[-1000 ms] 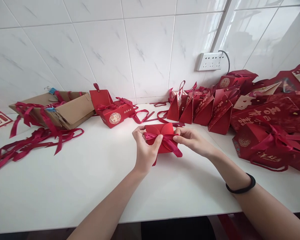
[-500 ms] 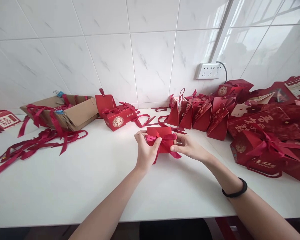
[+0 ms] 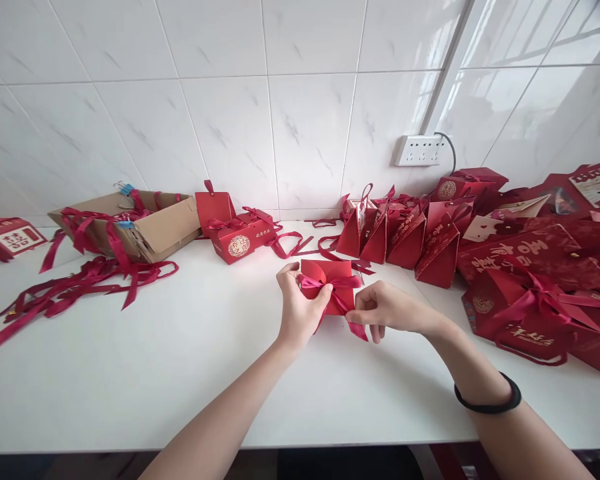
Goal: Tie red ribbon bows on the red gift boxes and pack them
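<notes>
A small red gift box (image 3: 339, 269) stands in front of me near the middle of the white table, with a dark pink ribbon (image 3: 346, 283) tied in a bow across it. My left hand (image 3: 303, 300) grips the box from its left side, its thumb pressed on the bow's knot. On the right, my right hand (image 3: 387, 308) pinches a loose tail of the ribbon between thumb and forefinger, at the box's lower right. The fingers of the left hand behind the box are partly hidden.
A cardboard box (image 3: 173, 230) with ribbons hanging out stands at the back left, beside a heap of loose ribbon (image 3: 80, 287). Behind stands another red box (image 3: 245, 235). Several red gift boxes (image 3: 437, 250) crowd the right. A power strip (image 3: 420, 151) is on the wall.
My right hand has moved from the box's right side down onto the ribbon's tail and pinches it. My left hand keeps its hold on the box. The view has shifted slightly.
</notes>
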Demonstrator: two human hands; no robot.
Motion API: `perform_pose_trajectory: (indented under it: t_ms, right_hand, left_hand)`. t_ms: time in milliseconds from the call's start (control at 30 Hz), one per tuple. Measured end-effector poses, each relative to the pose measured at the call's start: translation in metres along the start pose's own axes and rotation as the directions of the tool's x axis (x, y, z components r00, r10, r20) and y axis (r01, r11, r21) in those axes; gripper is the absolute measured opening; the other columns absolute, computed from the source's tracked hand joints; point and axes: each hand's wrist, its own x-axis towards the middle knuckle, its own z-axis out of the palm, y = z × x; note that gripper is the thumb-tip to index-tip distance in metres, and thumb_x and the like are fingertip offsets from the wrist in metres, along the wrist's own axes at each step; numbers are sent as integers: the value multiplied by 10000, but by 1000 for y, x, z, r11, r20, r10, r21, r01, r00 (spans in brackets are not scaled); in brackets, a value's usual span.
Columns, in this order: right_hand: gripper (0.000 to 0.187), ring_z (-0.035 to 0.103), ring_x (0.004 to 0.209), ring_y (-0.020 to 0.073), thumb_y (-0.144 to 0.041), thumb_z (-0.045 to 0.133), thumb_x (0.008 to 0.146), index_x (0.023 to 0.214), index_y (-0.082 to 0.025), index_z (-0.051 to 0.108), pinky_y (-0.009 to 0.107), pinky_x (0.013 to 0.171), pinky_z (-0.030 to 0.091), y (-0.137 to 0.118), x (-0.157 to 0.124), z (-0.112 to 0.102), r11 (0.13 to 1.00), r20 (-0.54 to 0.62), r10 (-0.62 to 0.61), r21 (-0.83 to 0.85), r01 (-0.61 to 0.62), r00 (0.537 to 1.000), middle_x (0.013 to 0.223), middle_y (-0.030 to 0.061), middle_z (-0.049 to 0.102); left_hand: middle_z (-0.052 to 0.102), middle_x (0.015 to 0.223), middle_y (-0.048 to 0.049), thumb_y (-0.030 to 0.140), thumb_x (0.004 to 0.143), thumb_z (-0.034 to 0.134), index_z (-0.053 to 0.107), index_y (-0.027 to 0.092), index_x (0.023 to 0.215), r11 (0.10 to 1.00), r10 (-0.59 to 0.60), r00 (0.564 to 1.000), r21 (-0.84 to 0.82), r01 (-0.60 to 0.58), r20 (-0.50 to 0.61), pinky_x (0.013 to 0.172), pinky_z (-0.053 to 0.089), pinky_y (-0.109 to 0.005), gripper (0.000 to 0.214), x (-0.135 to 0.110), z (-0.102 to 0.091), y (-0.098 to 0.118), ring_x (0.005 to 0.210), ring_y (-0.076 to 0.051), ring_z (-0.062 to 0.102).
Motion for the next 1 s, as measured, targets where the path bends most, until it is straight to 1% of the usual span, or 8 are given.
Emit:
perform_pose_trajectory:
  t_ms: [100, 167, 267, 333, 433, 533, 800, 1000]
  right_hand:
    - [340, 573, 455, 106, -449, 731, 671, 618, -148, 584, 195, 424, 393, 5, -3, -9, 1000, 77, 12, -25, -10, 997, 546, -5, 581]
    - [403, 552, 463, 99, -524, 703, 684, 648, -158, 539, 195, 420, 408, 7, -3, -12, 995, -52, -74, 69, 78, 996, 547, -19, 540]
    - [419, 536, 504, 102, -574, 629, 747, 723, -183, 479, 192, 401, 434, 6, 2, -8, 950, -312, -196, 173, 258, 930, 577, -33, 500]
    - [406, 533, 535, 104, -555, 633, 758, 725, -186, 467, 196, 400, 464, 4, 6, -3, 934, -363, -217, 192, 301, 906, 606, -26, 510]
    - [405, 523, 557, 100, -543, 604, 790, 687, -180, 456, 210, 423, 506, 4, 11, 0, 917, -361, -233, 228, 328, 903, 635, -10, 531]
    - [389, 533, 587, 103, -528, 588, 812, 698, -175, 472, 212, 444, 520, 7, 13, -2, 895, -325, -240, 289, 338, 914, 648, -4, 540]
    - [386, 556, 614, 108, -513, 639, 778, 709, -179, 458, 222, 483, 538, 8, 13, -3, 871, -279, -264, 343, 353, 923, 674, -4, 558]
    - [426, 604, 632, 108, -475, 691, 750, 646, -171, 411, 257, 576, 573, 9, 15, 0, 852, -247, -274, 387, 353, 930, 686, -10, 562]
  left_hand:
    - [391, 1183, -94, 225, 719, 659, 368, 221, 887, 1000, 30, 999, -6, -30, 34, 926, 439, -398, 336, 0, 1, -1, 1121, -202, 463]
    - [398, 1174, -88, 235, 717, 668, 375, 223, 878, 999, 38, 998, -5, -38, 41, 910, 446, -391, 334, -1, 1, -2, 1095, -198, 476]
    - [411, 1148, -79, 252, 702, 688, 387, 224, 856, 1000, 31, 999, 1, -31, 41, 923, 434, -392, 340, 0, -1, -1, 1105, -206, 474]
    - [421, 1142, -76, 281, 710, 681, 404, 222, 846, 1000, 18, 998, -14, -17, 58, 939, 421, -387, 314, 0, -4, 2, 1130, -214, 467]
    - [447, 1154, -79, 364, 814, 557, 455, 209, 768, 997, -33, 992, -60, 40, 122, 949, 412, -366, 191, 4, -11, 7, 1187, -221, 442]
    - [489, 1135, -78, 390, 859, 479, 456, 196, 673, 993, -79, 985, -71, 91, 155, 955, 407, -358, 270, 10, -16, 10, 1190, -225, 448]
    - [473, 1048, -70, 326, 756, 628, 479, 186, 679, 995, -91, 988, -28, 95, 123, 754, 491, -283, 219, 12, -16, 13, 1000, -194, 524]
    - [460, 1058, -52, 270, 677, 709, 484, 195, 788, 994, -104, 992, -5, 105, 70, 902, 439, -330, 262, 11, -12, 12, 1057, -194, 509]
